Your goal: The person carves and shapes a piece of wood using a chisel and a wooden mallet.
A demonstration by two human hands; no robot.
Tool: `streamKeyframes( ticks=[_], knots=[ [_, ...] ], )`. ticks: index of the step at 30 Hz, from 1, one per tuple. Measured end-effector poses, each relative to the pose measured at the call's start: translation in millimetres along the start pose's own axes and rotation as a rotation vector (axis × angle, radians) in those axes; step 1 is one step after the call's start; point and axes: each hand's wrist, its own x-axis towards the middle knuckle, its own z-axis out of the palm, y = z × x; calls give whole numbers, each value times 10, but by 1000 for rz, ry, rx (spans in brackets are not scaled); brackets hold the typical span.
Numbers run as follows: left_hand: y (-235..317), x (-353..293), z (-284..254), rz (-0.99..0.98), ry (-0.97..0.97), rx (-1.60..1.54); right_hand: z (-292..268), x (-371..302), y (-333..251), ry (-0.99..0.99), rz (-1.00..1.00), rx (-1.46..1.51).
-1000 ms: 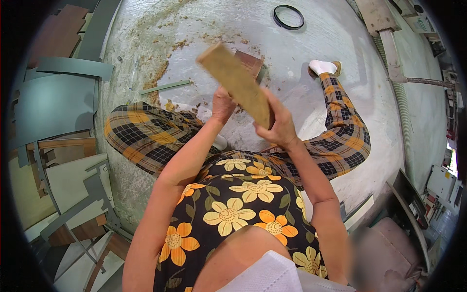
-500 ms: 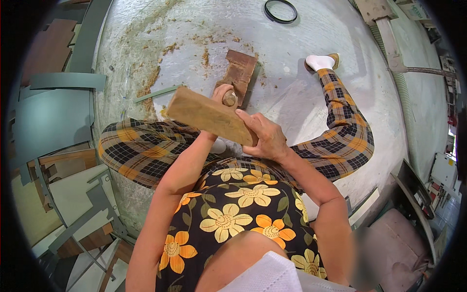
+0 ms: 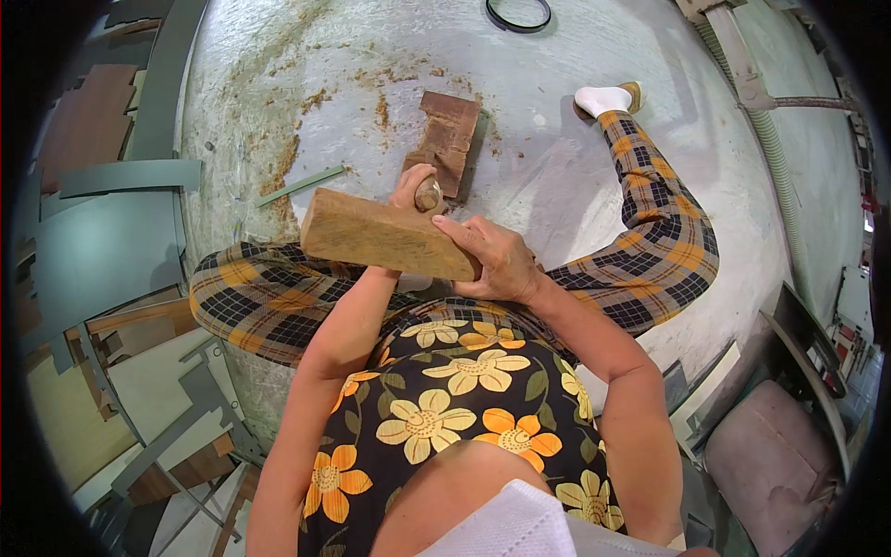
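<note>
Wooden block [image 3: 380, 234] gripped by right hand [image 3: 497, 263] | left hand [image 3: 415, 187] clenched on round-topped tool handle [image 3: 428, 193] — over brown slab [image 3: 448, 141]

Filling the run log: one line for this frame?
left hand: grips chisel handle | right hand: holds wood block above handle | workpiece: on floor | sawdust: scattered

In the middle of the frame the right hand [image 3: 497, 265] grips one end of a thick wooden block [image 3: 385, 235], held level over the person's lap. Just above it, the left hand [image 3: 416, 188] closes around a round wooden handle [image 3: 428, 194]. A dark brown wood piece [image 3: 447, 139] lies on the sawdust-strewn floor [image 3: 575, 111] beyond. A black ring [image 3: 518, 14] lies at the top edge.
</note>
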Motion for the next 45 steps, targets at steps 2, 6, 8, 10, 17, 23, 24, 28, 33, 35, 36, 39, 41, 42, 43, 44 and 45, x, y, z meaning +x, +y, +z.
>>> streamKeyframes(
  ticks=[2,6,8,10,17,23,24,28,33,35,36,39,41,42,43,44,45],
  knots=[
    [15,-5,-27,10,-11,-8,20,-3,19,6,-7,1],
    [156,9,-82,-31,-29,-25,14,-26,31,-3,35,-3],
    [182,16,-71,-58,-21,-11,-30,-17,1,-10,36,-12],
    [192,34,-73,-82,-15,4,-75,10,-37,70,-27,55],
    [-225,82,16,44,101,129,-4,-14,88,76,84,9],
    [21,174,25,46,85,74,-60,-12,74,-36,206,-29],
    [61,166,-22,33,56,44,-75,17,36,19,136,13],
    [-275,145,2,146,84,121,47,29,187,59,214,-40],
    [-424,159,28,204,25,258,-5,-24,161,-31,299,-50],
    [-399,178,81,182,31,132,-14,-39,187,43,253,-35],
    [-419,171,83,159,37,11,-3,2,208,48,280,-81],
    [-538,157,56,76,24,-48,-9,65,169,-8,355,-90],
    [-664,125,20,-8,21,-105,2,94,169,-77,395,-52],
    [-697,99,-2,-52,21,-135,32,83,217,19,382,54],
    [-561,158,2,-52,15,-141,21,50,290,124,382,155],
    [-256,266,16,-40,27,-32,-35,-16,354,135,402,145],
    [-34,334,-10,-26,54,87,-89,-41,402,194,442,226]
  ],
)
